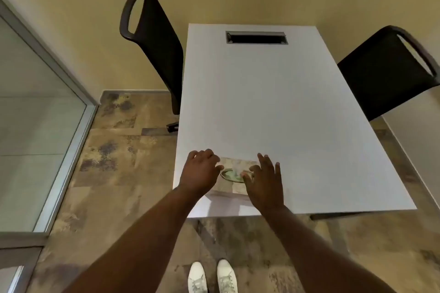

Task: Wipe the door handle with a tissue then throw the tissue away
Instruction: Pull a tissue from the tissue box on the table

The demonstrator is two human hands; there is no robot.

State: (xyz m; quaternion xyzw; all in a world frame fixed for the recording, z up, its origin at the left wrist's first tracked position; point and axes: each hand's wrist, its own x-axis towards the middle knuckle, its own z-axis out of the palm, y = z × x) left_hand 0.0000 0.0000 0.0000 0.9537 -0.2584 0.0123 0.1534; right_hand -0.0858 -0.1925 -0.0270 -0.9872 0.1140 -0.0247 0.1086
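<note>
A flat tissue box with a patterned beige top and an oval green-rimmed opening lies near the front left corner of the white table. My left hand rests on the box's left side, fingers curled over its edge. My right hand is over the box's right side, fingers spread, with thumb and forefinger at the oval opening. Whether a tissue is pinched there I cannot tell. No door handle is in view.
A black chair stands left of the table and another black chair at its right. A cable slot is cut in the far end of the table. A glass partition with a metal frame runs along the left. White shoes stand on the tiled floor.
</note>
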